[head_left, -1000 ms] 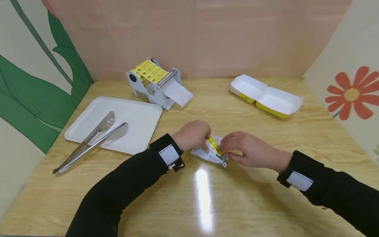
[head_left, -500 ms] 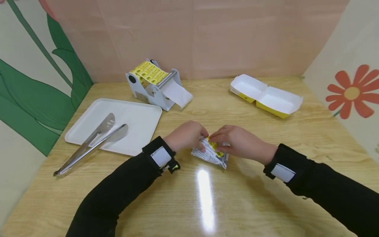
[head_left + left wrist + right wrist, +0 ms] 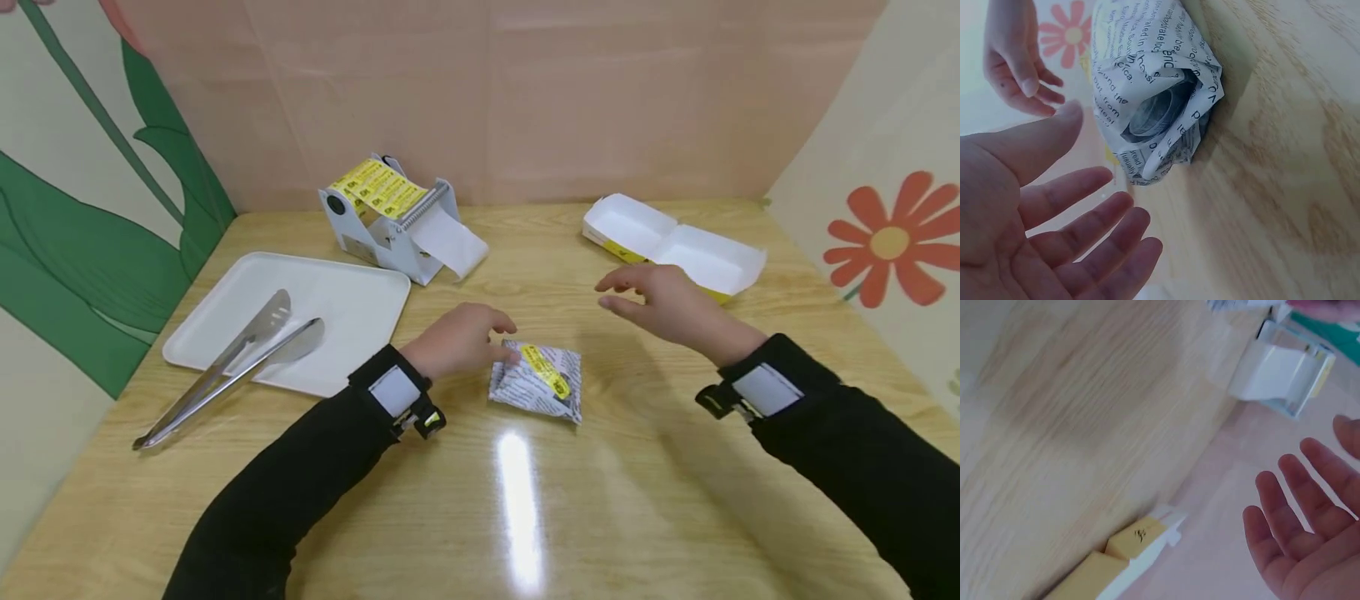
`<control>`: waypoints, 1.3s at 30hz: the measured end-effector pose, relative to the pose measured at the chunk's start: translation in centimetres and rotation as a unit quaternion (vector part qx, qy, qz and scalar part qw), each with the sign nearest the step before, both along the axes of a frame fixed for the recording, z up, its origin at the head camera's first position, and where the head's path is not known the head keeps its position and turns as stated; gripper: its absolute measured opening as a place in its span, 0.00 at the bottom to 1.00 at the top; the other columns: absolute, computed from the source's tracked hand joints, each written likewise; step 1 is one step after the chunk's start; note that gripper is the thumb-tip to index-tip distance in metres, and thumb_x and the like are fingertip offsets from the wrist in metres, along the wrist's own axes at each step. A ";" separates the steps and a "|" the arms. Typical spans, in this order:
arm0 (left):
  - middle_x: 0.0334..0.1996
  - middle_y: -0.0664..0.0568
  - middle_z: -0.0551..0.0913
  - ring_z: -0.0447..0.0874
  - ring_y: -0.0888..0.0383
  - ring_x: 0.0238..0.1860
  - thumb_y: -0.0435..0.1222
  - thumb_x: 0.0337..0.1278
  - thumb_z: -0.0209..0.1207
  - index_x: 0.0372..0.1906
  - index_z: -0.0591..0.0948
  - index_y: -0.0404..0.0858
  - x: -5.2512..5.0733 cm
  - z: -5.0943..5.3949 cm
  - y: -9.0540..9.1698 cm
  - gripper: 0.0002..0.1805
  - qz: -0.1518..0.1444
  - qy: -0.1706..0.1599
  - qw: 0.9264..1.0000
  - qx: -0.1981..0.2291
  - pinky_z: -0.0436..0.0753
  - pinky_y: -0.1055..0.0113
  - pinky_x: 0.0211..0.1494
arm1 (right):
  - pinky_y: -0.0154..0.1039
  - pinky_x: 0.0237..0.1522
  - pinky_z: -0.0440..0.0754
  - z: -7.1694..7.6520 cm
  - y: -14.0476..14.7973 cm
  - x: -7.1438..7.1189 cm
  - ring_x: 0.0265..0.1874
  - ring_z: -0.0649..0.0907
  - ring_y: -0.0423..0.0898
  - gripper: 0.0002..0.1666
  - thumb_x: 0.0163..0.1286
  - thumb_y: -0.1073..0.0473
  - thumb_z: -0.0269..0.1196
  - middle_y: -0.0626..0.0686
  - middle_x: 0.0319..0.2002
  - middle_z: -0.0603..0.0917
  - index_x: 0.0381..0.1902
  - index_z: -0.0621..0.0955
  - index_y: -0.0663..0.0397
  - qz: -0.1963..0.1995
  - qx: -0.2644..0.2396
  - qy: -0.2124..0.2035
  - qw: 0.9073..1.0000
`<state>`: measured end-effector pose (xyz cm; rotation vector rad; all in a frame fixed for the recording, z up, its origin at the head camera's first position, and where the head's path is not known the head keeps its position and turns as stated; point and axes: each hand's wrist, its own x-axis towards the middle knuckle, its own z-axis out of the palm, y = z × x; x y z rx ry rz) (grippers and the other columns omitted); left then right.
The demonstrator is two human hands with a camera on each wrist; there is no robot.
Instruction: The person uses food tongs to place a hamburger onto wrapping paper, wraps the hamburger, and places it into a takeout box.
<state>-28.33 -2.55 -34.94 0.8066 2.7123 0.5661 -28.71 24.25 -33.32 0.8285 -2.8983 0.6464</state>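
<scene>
A wrapped packet [image 3: 525, 395] in white paper with dark print lies on the table, a yellow label [image 3: 546, 372] stuck across its top. Its near end gapes in the left wrist view, where the packet [image 3: 1147, 69] shows something dark and rounded inside. At the packet's left end is my left hand [image 3: 459, 342], its thumb over the corner; the left wrist view shows the fingers spread, holding nothing. My right hand [image 3: 667, 307] hovers in front of the open white-and-yellow carton [image 3: 637, 223], partly covering it in the head view. Its fingers [image 3: 1272, 494] are loosely extended and hold nothing.
On the left, metal tongs [image 3: 217, 375] lie partly across a white tray [image 3: 352, 308]. A label dispenser [image 3: 397, 221] with a yellow roll stands behind the tray, a white strip hanging from its front. Walls border the table at the back and sides.
My right hand has let go of the packet and moved right and back toward the carton. My left hand has loosened and drawn slightly left, uncovering the packet and its yellow label.
</scene>
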 end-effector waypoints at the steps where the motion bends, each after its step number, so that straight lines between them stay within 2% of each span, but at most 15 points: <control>1: 0.54 0.48 0.82 0.78 0.54 0.56 0.49 0.62 0.62 0.60 0.79 0.39 -0.1 -0.1 0.1 0.26 0.005 -0.002 1.000 0.003 0.75 0.61 0.58 | 0.54 0.45 0.78 0.1 0.1 0.0 0.45 0.82 0.56 0.15 0.71 0.56 0.62 0.59 0.46 0.85 0.49 0.83 0.60 -0.018 -0.001 -0.018 1.000; 4: 0.55 0.48 0.81 0.78 0.54 0.56 0.52 0.63 0.59 0.60 0.79 0.38 -0.5 -0.5 0.5 0.28 0.017 -0.019 1.000 0.012 0.75 0.61 0.57 | 0.53 0.46 0.79 -0.3 -0.9 0.1 0.47 0.82 0.57 0.21 0.71 0.49 0.60 0.60 0.48 0.84 0.51 0.81 0.60 -0.025 -0.014 -0.108 0.994; 7: 0.56 0.48 0.81 0.77 0.55 0.57 0.56 0.62 0.59 0.60 0.78 0.37 -0.7 -0.6 0.9 0.31 0.021 -0.036 0.999 0.010 0.75 0.61 0.58 | 0.52 0.50 0.78 -1.1 -2.9 0.3 0.52 0.80 0.57 0.29 0.71 0.44 0.59 0.61 0.54 0.80 0.56 0.77 0.62 -0.002 -0.024 -0.205 0.978; 9: 0.57 0.48 0.80 0.77 0.55 0.57 0.57 0.60 0.60 0.60 0.78 0.37 -0.8 -0.6 1.2 0.33 0.020 -0.043 0.999 0.005 0.75 0.61 0.59 | 0.51 0.52 0.77 -1.6 -3.9 0.4 0.53 0.79 0.56 0.30 0.71 0.43 0.60 0.62 0.54 0.79 0.57 0.75 0.64 0.010 -0.026 -0.247 0.969; 13: 0.56 0.48 0.81 0.77 0.55 0.56 0.55 0.60 0.61 0.59 0.79 0.36 -0.7 -0.4 1.6 0.31 0.018 -0.052 0.998 -0.004 0.75 0.61 0.58 | 0.46 0.48 0.75 -2.1 -4.8 0.3 0.49 0.77 0.52 0.26 0.70 0.45 0.61 0.59 0.50 0.80 0.53 0.76 0.62 -0.001 -0.023 -0.290 0.957; 16: 0.53 0.48 0.82 0.78 0.57 0.51 0.52 0.61 0.62 0.57 0.80 0.35 -0.7 -0.3 2.0 0.28 0.022 -0.057 0.998 -0.007 0.76 0.63 0.55 | 0.42 0.45 0.71 -2.1 -4.9 -0.1 0.47 0.74 0.51 0.26 0.69 0.45 0.62 0.56 0.47 0.78 0.51 0.76 0.60 -0.024 -0.027 -0.317 0.948; 19: 0.48 0.50 0.83 0.77 0.58 0.45 0.50 0.60 0.64 0.55 0.81 0.36 -0.8 -0.2 2.4 0.26 0.030 -0.060 0.998 -0.008 0.76 0.66 0.49 | 0.42 0.43 0.69 -2.1 -4.9 -0.4 0.46 0.73 0.51 0.26 0.67 0.44 0.64 0.55 0.45 0.77 0.50 0.75 0.60 -0.028 -0.029 -0.325 0.945; 24: 0.44 0.51 0.83 0.77 0.57 0.42 0.51 0.58 0.64 0.52 0.81 0.36 -1.2 -0.3 2.4 0.25 0.029 -0.067 0.997 0.002 0.76 0.67 0.44 | 0.42 0.45 0.71 -2.3 -4.6 -0.7 0.47 0.74 0.51 0.28 0.66 0.43 0.64 0.56 0.46 0.78 0.50 0.75 0.60 -0.022 -0.026 -0.308 0.951; 27: 0.48 0.50 0.82 0.78 0.56 0.46 0.52 0.61 0.61 0.54 0.80 0.36 -1.4 -0.5 1.9 0.27 0.020 -0.074 0.997 0.012 0.77 0.65 0.48 | 0.46 0.50 0.75 -2.3 -3.5 -0.9 0.52 0.76 0.53 0.30 0.68 0.40 0.62 0.58 0.52 0.79 0.54 0.75 0.60 -0.027 -0.027 -0.290 0.956; 31: 0.55 0.46 0.80 0.77 0.54 0.53 0.53 0.66 0.56 0.59 0.78 0.35 -1.4 -0.7 1.2 0.29 0.023 -0.084 0.996 0.017 0.76 0.61 0.55 | 0.54 0.54 0.75 -1.4 -0.8 -1.8 0.57 0.75 0.61 0.33 0.70 0.40 0.59 0.64 0.56 0.77 0.57 0.73 0.63 -0.058 -0.027 -0.241 0.968; 33: 0.56 0.46 0.79 0.77 0.55 0.52 0.54 0.67 0.54 0.59 0.77 0.35 -1.3 -0.9 0.9 0.29 0.029 -0.085 0.996 0.013 0.76 0.61 0.55 | 0.57 0.52 0.75 -0.7 0.9 -2.5 0.55 0.76 0.64 0.31 0.71 0.43 0.59 0.67 0.55 0.77 0.57 0.73 0.66 -0.081 -0.010 -0.196 0.977; 36: 0.51 0.48 0.81 0.77 0.56 0.47 0.54 0.67 0.54 0.57 0.79 0.36 -1.1 -1.1 0.7 0.27 0.025 -0.083 0.996 0.004 0.76 0.63 0.50 | 0.60 0.50 0.74 0.2 3.7 -3.9 0.50 0.78 0.67 0.24 0.72 0.53 0.58 0.70 0.51 0.78 0.54 0.75 0.70 -0.104 0.041 -0.103 0.988; 39: 0.51 0.48 0.81 0.77 0.56 0.49 0.54 0.66 0.55 0.58 0.78 0.36 -0.6 -1.3 0.7 0.28 0.024 -0.083 0.996 -0.007 0.75 0.63 0.52 | 0.60 0.47 0.75 0.4 6.0 -5.5 0.44 0.80 0.66 0.17 0.70 0.60 0.57 0.71 0.47 0.80 0.49 0.78 0.71 -0.129 0.107 -0.025 0.986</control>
